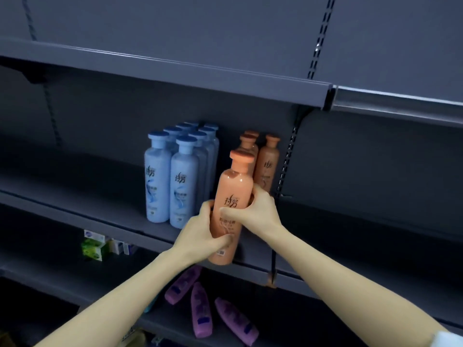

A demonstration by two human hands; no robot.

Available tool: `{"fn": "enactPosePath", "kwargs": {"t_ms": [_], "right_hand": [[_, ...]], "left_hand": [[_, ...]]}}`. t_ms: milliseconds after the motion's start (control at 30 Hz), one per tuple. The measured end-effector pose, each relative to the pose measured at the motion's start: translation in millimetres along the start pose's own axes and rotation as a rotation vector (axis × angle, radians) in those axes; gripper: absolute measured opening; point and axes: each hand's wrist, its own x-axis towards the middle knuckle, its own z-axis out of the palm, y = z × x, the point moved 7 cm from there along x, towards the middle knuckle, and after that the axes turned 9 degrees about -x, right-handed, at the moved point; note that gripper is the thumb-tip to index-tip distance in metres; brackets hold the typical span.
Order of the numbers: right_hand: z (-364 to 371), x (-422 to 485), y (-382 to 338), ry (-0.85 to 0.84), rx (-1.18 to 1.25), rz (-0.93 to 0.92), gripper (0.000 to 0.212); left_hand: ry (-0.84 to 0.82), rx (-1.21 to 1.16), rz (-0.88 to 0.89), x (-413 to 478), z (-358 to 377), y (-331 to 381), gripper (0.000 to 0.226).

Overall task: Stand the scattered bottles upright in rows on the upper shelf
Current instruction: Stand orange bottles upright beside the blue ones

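An orange bottle point(234, 194) is held upright at the front edge of the shelf point(100, 211), its base hanging just below the shelf lip. My left hand point(203, 234) grips its lower body from the left. My right hand point(255, 209) wraps its middle from the right. Behind it stand three more orange bottles point(268, 164) upright. To their left, several blue bottles point(172, 176) stand in rows on the same shelf.
Three purple bottles point(200, 314) lie flat on the lower shelf under my arms. Small green and white boxes point(96, 245) sit at the left of a lower shelf. An overhanging shelf point(200, 76) runs above, and a slotted upright post point(288, 159) stands right of the orange bottles.
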Motion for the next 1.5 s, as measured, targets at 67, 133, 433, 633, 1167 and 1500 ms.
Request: {"fn": "enactPosePath", "kwargs": {"t_ms": [67, 133, 433, 633, 1167, 1500], "right_hand": [[-7, 6, 7, 0.016, -0.015, 0.000, 0.050], [-13, 12, 14, 0.033, -0.025, 0.002, 0.049], [-29, 30, 34, 0.036, -0.061, 0.008, 0.059], [-34, 36, 51, 0.061, -0.063, 0.089, 0.068], [-42, 81, 77, 0.188, -0.075, 0.184, 0.054], [-31, 122, 103, 0.218, -0.046, 0.230, 0.058]], "left_hand": [[-0.005, -0.004, -0.006, 10, 9, 1, 0.076], [-0.006, -0.008, -0.012, 20, 17, 4, 0.070], [-0.004, -0.100, 0.009, 51, 45, 13, 0.076], [-0.039, -0.121, 0.035, 66, 64, 14, 0.067], [-0.197, 0.253, 0.132, 114, 65, 11, 0.062], [-0.268, 0.581, 0.090, 119, 54, -25, 0.072]]}}
